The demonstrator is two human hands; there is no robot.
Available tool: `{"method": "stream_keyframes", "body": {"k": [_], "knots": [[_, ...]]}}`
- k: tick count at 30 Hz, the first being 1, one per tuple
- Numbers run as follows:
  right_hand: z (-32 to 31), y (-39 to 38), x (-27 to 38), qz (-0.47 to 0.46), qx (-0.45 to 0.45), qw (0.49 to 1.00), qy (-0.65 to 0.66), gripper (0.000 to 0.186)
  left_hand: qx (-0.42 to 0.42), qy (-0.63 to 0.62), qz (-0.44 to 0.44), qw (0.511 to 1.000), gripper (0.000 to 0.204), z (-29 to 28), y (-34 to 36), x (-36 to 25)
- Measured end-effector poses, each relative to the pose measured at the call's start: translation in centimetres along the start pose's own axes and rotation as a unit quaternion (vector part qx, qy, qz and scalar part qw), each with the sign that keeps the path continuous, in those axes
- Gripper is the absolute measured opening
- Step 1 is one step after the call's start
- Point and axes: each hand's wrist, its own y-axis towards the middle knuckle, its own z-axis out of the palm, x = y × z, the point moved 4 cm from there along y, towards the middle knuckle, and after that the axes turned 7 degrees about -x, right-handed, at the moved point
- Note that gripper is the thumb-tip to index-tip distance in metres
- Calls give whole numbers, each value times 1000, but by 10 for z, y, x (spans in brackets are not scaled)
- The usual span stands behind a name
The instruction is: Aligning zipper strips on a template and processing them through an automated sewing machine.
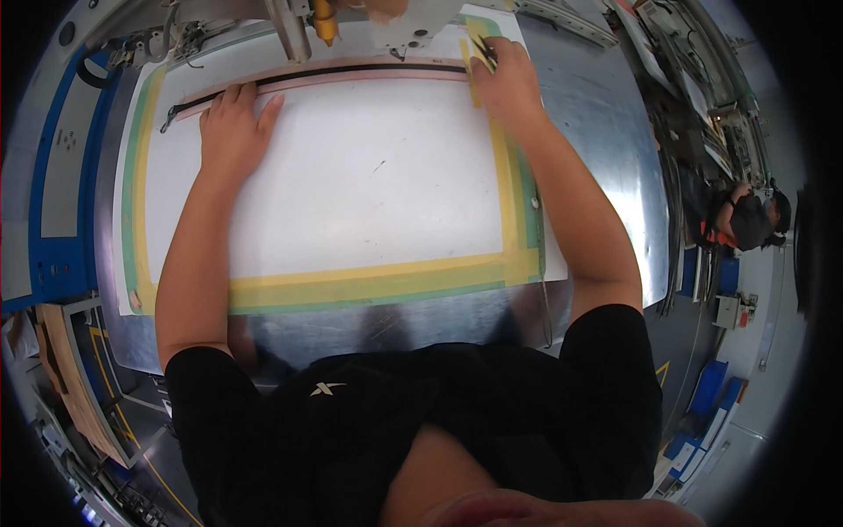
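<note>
The black strip (369, 68) looks light, pliable, best held near its ends; the left hand (233, 127), 11 o'clock, rests unclenched; the right hand (507, 81), 1 o'clock, pinches a dark object (487, 54).

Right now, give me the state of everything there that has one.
Black strip: laid out nearly straight
Left hand: open, on the strip
Right hand: curled by the strip's right end; grip unclear
White sheet: flat, dark-specked
Yellow tape: stuck along the sheet's near edge
Orange nozzle: pointing down
</note>
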Motion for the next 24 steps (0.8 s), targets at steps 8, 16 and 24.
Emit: {"method": "stream_keyframes", "body": {"k": [8,16,24], "knots": [[14,-24,10,-94,130,984,-81,33,15,22,-20,999,59,-3,-6,5],[-18,-15,-44,-59,157,965,-199,31,45,49,4,998,62,-11,-6,39],[-31,-18,-66,-33,138,959,-245,33,47,-19,71,996,68,3,-4,-1]]}}
